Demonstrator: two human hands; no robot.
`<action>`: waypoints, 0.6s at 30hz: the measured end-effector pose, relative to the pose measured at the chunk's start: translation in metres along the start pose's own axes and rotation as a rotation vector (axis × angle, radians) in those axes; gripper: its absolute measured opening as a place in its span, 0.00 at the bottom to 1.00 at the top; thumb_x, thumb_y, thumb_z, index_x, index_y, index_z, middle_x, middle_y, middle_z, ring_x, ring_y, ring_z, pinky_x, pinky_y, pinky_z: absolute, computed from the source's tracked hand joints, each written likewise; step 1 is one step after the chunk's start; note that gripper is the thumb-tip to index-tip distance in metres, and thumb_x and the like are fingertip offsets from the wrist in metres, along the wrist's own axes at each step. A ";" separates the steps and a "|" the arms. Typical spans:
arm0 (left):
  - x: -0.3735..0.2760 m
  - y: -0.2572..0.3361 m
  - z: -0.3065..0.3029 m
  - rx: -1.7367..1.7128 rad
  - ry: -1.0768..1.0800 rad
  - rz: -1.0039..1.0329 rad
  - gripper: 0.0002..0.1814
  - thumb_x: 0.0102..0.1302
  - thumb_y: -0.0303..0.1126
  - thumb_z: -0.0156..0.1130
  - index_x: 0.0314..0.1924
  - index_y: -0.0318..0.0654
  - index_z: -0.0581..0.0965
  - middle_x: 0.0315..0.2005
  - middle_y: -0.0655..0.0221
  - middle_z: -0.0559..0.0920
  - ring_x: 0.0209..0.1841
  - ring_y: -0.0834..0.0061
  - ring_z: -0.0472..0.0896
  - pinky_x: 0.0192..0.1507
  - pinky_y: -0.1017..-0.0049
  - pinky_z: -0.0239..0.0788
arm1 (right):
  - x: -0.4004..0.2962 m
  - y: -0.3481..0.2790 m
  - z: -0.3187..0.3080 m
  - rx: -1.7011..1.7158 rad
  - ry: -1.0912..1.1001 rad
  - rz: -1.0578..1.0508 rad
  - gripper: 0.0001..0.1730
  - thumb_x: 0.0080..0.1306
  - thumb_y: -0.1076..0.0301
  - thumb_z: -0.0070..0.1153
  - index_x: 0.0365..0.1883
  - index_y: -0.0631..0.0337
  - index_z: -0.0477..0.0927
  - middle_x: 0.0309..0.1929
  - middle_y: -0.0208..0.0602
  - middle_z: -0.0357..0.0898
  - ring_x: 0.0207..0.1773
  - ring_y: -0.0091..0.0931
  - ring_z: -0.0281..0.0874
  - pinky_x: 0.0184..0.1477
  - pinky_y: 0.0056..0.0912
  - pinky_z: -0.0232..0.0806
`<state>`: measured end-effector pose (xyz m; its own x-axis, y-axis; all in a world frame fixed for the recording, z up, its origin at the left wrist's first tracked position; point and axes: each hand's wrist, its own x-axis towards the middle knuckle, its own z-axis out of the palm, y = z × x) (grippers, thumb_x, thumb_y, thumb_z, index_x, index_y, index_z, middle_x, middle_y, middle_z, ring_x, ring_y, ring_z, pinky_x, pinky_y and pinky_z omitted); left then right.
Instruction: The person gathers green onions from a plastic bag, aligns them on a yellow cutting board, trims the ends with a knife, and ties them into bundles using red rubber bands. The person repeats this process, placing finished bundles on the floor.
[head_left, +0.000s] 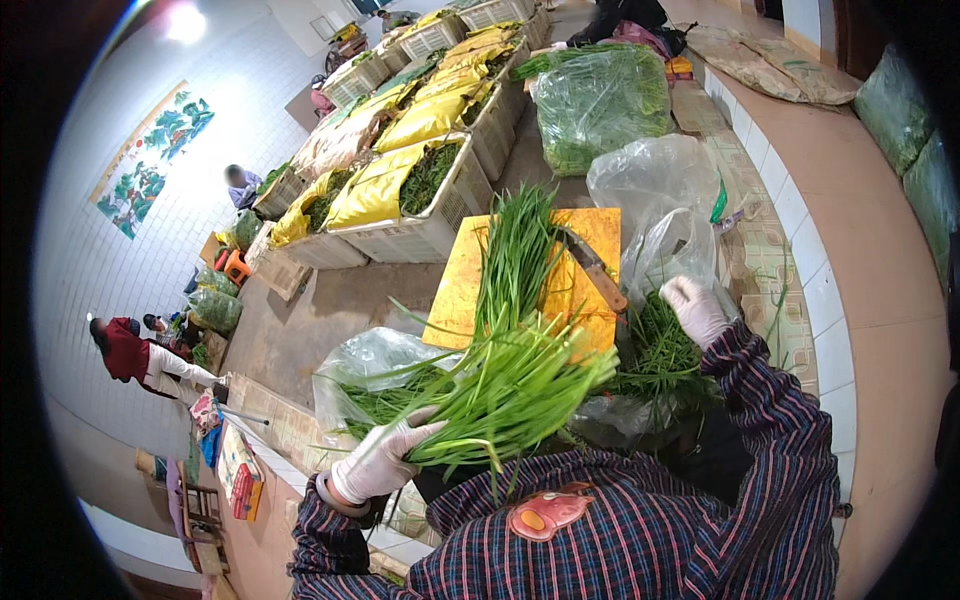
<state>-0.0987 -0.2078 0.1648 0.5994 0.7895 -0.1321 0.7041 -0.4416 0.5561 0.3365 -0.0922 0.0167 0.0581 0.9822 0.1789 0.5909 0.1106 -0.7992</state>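
My left hand (379, 461), in a white glove, grips a thick bunch of long green leafy stalks (502, 397), which look like Chinese chives. The stalks spread to the right, above my lap. Beyond them, a second bunch of the greens (517, 255) lies across a yellow cutting board (450, 296). A knife with a wooden handle (606, 286) rests on the board's right side. My right hand (696, 311), gloved too, is raised with curled fingers over loose greens (660, 352) in a plastic bag; whether it pinches anything is unclear.
Left of the board is a clear plastic bag (360, 349) with more greens. White crates (420, 236) under yellow sacks stand in rows ahead. A large wrapped bundle of greens (604, 105) sits beyond the board. A tiled ledge (825, 330) runs along the right. Several people are farther off.
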 end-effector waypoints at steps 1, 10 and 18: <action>0.004 0.010 -0.007 0.112 0.010 -0.026 0.37 0.43 0.13 0.57 0.57 0.51 0.73 0.60 0.55 0.69 0.53 0.54 0.75 0.52 0.72 0.69 | -0.001 -0.026 -0.008 0.097 0.158 -0.053 0.13 0.67 0.61 0.51 0.32 0.64 0.77 0.30 0.43 0.78 0.33 0.34 0.77 0.37 0.34 0.66; 0.023 0.051 -0.033 0.671 0.258 -0.011 0.32 0.48 0.22 0.61 0.56 0.56 0.74 0.59 0.57 0.70 0.42 0.56 0.81 0.40 0.68 0.74 | -0.061 -0.148 -0.008 0.248 -0.173 -0.432 0.22 0.63 0.51 0.57 0.26 0.65 0.77 0.26 0.45 0.76 0.32 0.37 0.76 0.37 0.35 0.66; 0.024 0.048 -0.020 0.887 0.377 -0.029 0.29 0.52 0.28 0.61 0.56 0.59 0.74 0.60 0.59 0.69 0.29 0.64 0.82 0.29 0.70 0.75 | -0.065 -0.154 0.024 0.288 0.228 -0.389 0.18 0.59 0.56 0.61 0.42 0.58 0.78 0.35 0.36 0.76 0.36 0.32 0.74 0.41 0.33 0.67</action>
<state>-0.0580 -0.2018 0.2047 0.5244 0.8220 0.2223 0.8410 -0.4591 -0.2863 0.2223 -0.1697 0.1138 0.0711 0.8055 0.5883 0.3611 0.5290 -0.7680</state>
